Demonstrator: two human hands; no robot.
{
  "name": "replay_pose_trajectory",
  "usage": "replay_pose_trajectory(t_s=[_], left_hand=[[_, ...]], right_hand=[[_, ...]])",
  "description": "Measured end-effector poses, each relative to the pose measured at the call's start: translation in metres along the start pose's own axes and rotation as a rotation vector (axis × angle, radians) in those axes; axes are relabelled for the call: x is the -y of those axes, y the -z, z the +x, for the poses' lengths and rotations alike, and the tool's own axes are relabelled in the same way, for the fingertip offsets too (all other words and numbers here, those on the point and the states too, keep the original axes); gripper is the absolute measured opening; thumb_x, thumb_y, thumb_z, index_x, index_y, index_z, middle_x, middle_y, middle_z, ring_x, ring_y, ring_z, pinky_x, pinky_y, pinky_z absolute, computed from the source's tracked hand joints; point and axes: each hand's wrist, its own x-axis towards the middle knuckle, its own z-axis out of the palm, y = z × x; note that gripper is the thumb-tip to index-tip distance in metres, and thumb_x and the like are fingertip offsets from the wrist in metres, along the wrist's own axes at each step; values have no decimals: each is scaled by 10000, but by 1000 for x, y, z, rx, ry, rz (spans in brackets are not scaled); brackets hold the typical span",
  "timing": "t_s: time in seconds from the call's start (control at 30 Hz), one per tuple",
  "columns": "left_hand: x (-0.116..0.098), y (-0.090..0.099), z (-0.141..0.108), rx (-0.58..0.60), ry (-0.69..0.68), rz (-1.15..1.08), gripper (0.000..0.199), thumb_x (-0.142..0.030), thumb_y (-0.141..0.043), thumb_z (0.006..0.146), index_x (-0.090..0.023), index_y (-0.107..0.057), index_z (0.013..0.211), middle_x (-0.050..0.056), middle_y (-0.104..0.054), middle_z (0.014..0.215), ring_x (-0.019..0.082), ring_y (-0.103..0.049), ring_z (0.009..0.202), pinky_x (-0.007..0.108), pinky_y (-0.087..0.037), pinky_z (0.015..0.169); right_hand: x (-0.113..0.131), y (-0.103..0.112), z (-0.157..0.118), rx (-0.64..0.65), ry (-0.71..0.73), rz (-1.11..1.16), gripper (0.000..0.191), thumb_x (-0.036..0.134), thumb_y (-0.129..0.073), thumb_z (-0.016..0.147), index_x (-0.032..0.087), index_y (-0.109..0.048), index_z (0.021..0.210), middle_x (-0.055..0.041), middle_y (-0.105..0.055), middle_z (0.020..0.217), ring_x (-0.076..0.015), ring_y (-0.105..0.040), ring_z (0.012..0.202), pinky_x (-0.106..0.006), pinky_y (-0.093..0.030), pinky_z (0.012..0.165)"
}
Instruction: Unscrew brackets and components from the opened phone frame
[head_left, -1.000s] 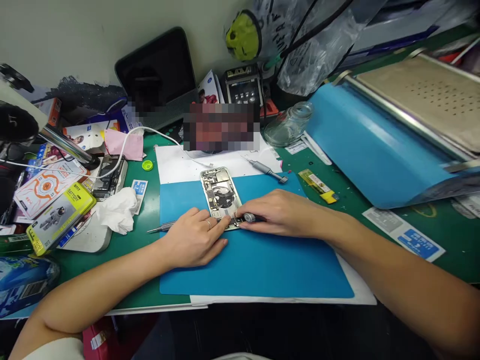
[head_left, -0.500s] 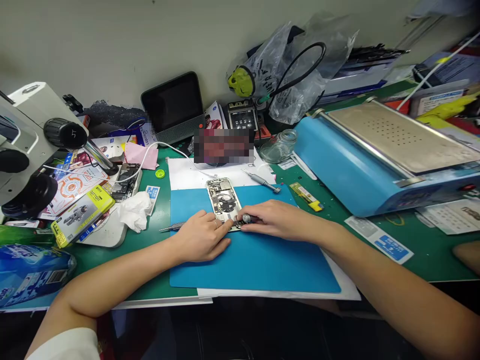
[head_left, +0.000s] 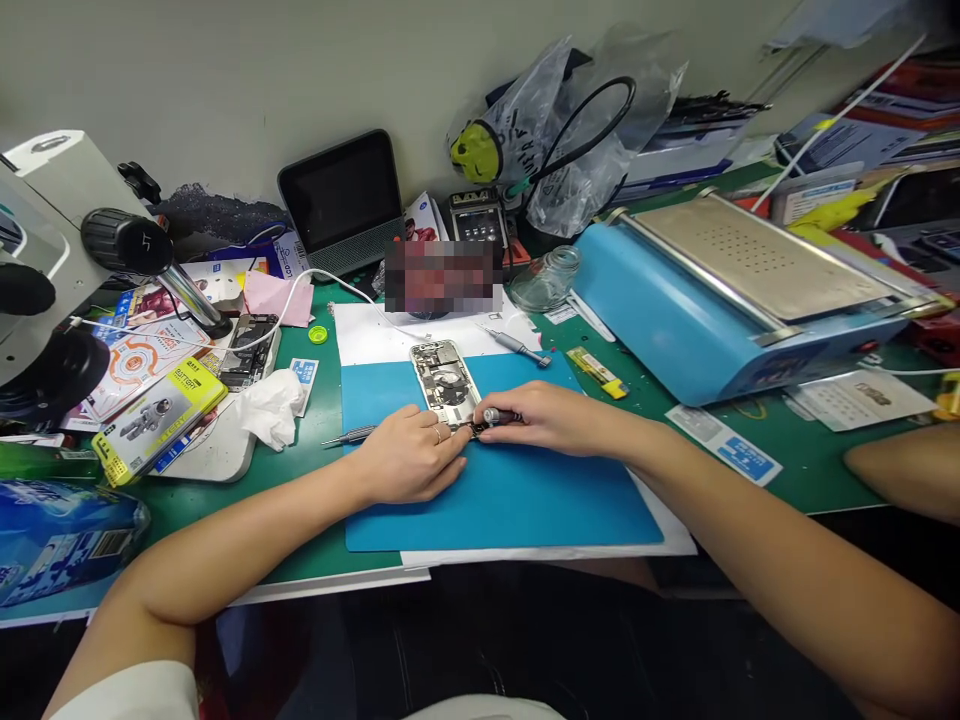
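An opened phone [head_left: 450, 388] with its inner parts showing lies on the blue mat [head_left: 510, 500]. My left hand [head_left: 411, 455] rests at the phone's lower left, fingertips at its bottom end; a thin screwdriver [head_left: 351, 436] sticks out to the left from beneath this hand. At the phone's lower right, my right hand [head_left: 529, 418] is closed round a short dark tool [head_left: 496, 415] with a silvery end. Whether the left fingertips pinch a small part is hidden. Another screwdriver [head_left: 516, 346] lies above the mat's upper edge.
A blue machine with a metal plate [head_left: 720, 300] stands at right, a microscope [head_left: 75, 230] at left. Around the mat are a crumpled tissue [head_left: 271, 408], a yellow battery box [head_left: 159, 420] and a glass jar [head_left: 546, 280]. Another person's arm [head_left: 904, 465] shows at the right edge.
The view has shifted, so most things appear slightly higher and the machine further left. Both hands stay at the phone's bottom end, with the fingers of my left hand slightly closer together.
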Motion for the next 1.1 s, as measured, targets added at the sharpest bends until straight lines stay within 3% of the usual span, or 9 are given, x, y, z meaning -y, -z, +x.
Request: replay_pose_trajectory(t_s=[0.6, 0.73, 0.83, 0.97, 1.1], left_hand=[[2, -2, 2, -82, -48, 17, 360, -322, -390, 1049, -94, -652, 1145, 47, -655, 732, 207, -605, 723, 353, -377, 641], [3, -1, 3, -124, -50, -1, 364, -307, -379, 1053, -89, -656, 1142, 49, -653, 719, 203, -598, 710, 357, -362, 627], [3, 0, 4, -143, -52, -14, 339, -301, -392, 1049, -105, -666, 1085, 39, -641, 697, 197, -584, 680, 358, -351, 621], [3, 1, 6, -144, -54, -25, 314, -299, -404, 1048, -134, -668, 1004, 19, -627, 672, 187, -568, 645, 355, -337, 609], [3, 2, 6, -132, -58, -32, 292, -299, -421, 1044, -141, -661, 993, 10, -625, 673, 183, -571, 645, 358, -346, 609]], right_hand=[[4, -12, -13, -75, -65, -103, 320, 471, -504, 959, 220, -644, 1101, -49, -717, 796, -221, -668, 708, -271, -383, 606], [-9, -1, -23, -170, -118, -106, 339, 501, -505, 955, 222, -636, 1096, -52, -707, 821, -213, -659, 720, -278, -402, 638], [-27, 11, -27, -254, -192, -152, 332, 500, -544, 930, 216, -645, 1069, -36, -669, 731, -201, -623, 654, -276, -380, 609], [-45, 20, -22, -234, -210, -156, 314, 493, -559, 917, 225, -651, 1054, -15, -640, 679, -192, -602, 635, -269, -362, 599], [-44, 26, -12, -246, -198, -157, 308, 486, -570, 905, 233, -658, 1057, -16, -645, 694, -187, -603, 643, -254, -345, 570]])
